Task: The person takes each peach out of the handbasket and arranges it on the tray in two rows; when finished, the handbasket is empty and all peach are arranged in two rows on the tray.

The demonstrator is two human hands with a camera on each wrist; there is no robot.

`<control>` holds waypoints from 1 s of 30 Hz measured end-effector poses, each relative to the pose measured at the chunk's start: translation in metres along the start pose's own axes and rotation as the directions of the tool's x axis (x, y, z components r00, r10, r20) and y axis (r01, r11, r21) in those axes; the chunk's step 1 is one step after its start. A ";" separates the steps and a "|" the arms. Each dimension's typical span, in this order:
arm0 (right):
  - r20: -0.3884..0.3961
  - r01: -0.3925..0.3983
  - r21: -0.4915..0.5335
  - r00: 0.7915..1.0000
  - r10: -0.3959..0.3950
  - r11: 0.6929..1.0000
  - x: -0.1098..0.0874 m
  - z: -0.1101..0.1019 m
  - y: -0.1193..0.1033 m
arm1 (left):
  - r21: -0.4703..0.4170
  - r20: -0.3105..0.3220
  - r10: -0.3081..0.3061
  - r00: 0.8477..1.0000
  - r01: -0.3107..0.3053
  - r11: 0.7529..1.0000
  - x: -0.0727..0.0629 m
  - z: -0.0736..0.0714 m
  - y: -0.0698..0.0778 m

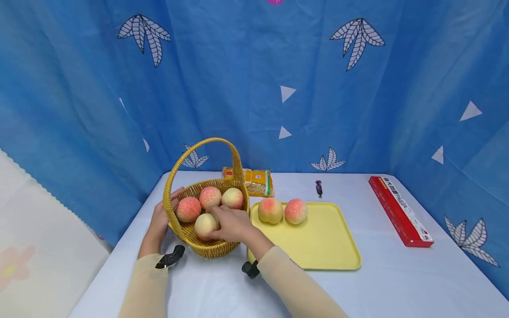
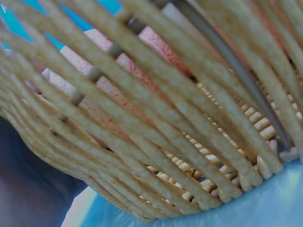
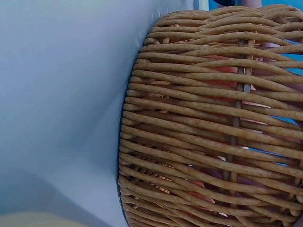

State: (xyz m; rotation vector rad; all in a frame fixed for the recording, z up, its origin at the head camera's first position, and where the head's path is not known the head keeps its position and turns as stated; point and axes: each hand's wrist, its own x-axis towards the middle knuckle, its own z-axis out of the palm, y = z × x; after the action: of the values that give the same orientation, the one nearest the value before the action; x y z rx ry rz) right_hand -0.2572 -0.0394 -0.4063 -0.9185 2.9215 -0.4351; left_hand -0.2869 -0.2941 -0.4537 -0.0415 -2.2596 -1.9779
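A round golden wicker basket (image 1: 212,251) with a tall arched handle stands on the table with several peaches in it. My left hand (image 1: 159,217) grips the basket's left side at the rim, beside the foot of the handle. Inside, my right hand (image 1: 232,224) holds a pale yellow peach (image 1: 206,226) between thumb and fingers, low at the front. Behind it lie a red peach (image 1: 188,209), a pink peach (image 1: 210,197) and a pale peach with a blush (image 1: 233,198). The wrist views show mostly the basket's weave (image 2: 156,118), with the right hand's fingers largely hidden behind the wall (image 3: 213,118).
To the right, a yellow tray (image 1: 318,247) carries two peaches (image 1: 271,210) near its back left corner. An orange food packet (image 1: 258,182) lies behind the basket. Farther off are a purple wrapped candy (image 1: 319,189) and a long red pasta box (image 1: 399,212).
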 end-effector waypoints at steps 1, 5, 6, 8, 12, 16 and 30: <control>0.001 -0.005 -0.002 1.000 0.005 1.000 0.000 0.000 0.000 | -0.005 0.002 -0.001 1.000 0.001 1.000 0.000 0.000 0.000; -0.001 -0.016 -0.004 1.000 0.016 1.000 0.000 0.002 0.000 | -0.012 0.005 0.000 1.000 0.000 1.000 0.001 0.000 -0.003; -0.003 -0.017 -0.005 1.000 0.017 1.000 0.000 0.002 0.000 | -0.013 0.005 0.005 1.000 -0.004 1.000 0.001 0.001 -0.003; -0.008 -0.017 -0.005 1.000 0.017 1.000 0.000 0.003 0.000 | -0.009 0.005 0.015 1.000 -0.015 1.000 0.002 0.001 -0.004; -0.020 -0.016 0.001 1.000 0.016 1.000 -0.001 0.003 0.001 | -0.002 0.001 0.031 1.000 -0.031 1.000 0.002 0.001 -0.005; -0.025 -0.013 0.012 1.000 0.013 1.000 -0.001 0.004 0.002 | 0.002 0.002 0.034 0.999 -0.034 0.999 0.000 0.002 -0.004; -0.031 0.051 -0.073 0.998 -0.054 0.996 -0.004 0.007 0.002 | -0.002 -0.007 0.021 1.000 -0.021 1.000 -0.003 0.004 -0.003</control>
State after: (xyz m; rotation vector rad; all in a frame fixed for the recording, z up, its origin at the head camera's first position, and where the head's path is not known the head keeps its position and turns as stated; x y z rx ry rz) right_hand -0.2544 -0.0373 -0.4142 -1.0087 2.9668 -0.3533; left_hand -0.2850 -0.2903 -0.4572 -0.0578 -2.2434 -1.9669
